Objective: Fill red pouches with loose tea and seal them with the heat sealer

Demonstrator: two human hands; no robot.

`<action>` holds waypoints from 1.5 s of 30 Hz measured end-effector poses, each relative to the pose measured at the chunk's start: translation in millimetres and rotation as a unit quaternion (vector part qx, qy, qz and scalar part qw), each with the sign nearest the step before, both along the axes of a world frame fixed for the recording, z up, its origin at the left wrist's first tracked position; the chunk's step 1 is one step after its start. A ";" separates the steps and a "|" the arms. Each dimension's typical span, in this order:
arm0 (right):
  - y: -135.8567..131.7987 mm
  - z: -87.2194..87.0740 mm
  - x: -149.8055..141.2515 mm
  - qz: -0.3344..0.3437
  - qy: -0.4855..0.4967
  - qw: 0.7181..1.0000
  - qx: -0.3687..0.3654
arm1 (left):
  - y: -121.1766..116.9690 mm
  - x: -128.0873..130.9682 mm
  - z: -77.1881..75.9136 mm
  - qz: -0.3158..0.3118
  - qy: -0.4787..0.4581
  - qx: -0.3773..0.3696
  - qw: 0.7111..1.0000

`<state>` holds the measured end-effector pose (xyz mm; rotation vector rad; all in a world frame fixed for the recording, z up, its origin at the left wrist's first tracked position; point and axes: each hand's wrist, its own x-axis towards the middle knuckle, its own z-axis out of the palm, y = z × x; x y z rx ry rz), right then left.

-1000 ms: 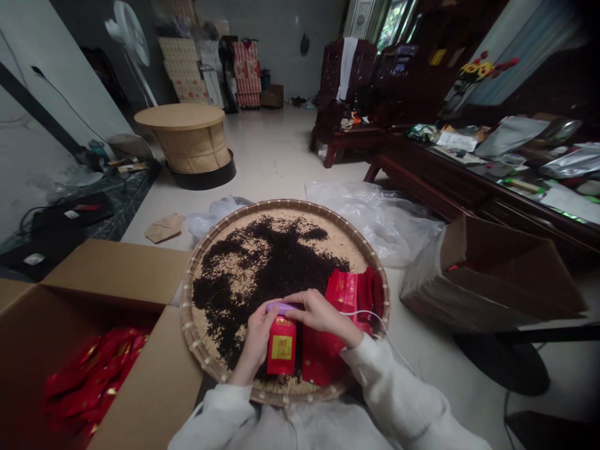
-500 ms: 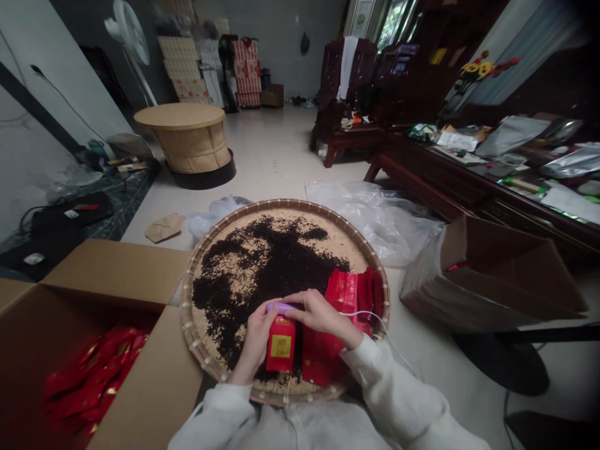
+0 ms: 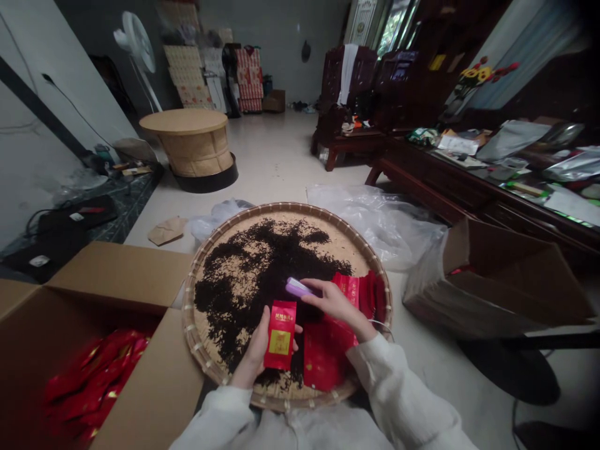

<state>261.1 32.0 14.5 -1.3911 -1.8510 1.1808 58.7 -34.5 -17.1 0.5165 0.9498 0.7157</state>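
1. One round bamboo tray (image 3: 281, 207) holds loose black tea (image 3: 262, 275), spread unevenly.
2. Left hand (image 3: 255, 350) has fingers (image 3: 267, 325) clenched round an upright red tea packet (image 3: 280, 334), held over the tea.
3. Right hand (image 3: 335, 303) grasps a small lilac device (image 3: 299, 287) between its fingers (image 3: 319, 285); probably a mini sealer, hard to tell at this size.
4. More red packets (image 3: 323, 356) lie flat on the tray, beside the right wrist.
5. Open cardboard box (image 3: 117, 275) on the person's left holds a heap of red bags (image 3: 94, 381).
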 end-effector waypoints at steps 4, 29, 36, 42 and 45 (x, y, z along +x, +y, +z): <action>-0.8 1.0 2.4 -0.014 -0.082 0.994 0.076 | 0.6 -0.1 0.7 0.001 -0.017 -0.017 1.000; -19.7 4.6 -29.1 0.063 0.049 0.995 0.064 | -3.8 1.2 -3.3 0.024 -0.066 -0.029 0.997; -22.2 -6.1 -26.0 -0.033 0.050 0.998 0.025 | -6.2 5.0 -4.0 0.012 -0.076 -0.037 0.996; -21.4 -15.4 -8.6 0.008 -0.027 0.999 -0.025 | -4.6 -24.7 14.8 0.098 -0.105 -0.002 0.990; -35.9 -21.5 -3.4 0.093 -0.241 0.965 0.041 | 0.6 -70.0 40.3 0.307 -0.171 0.141 0.926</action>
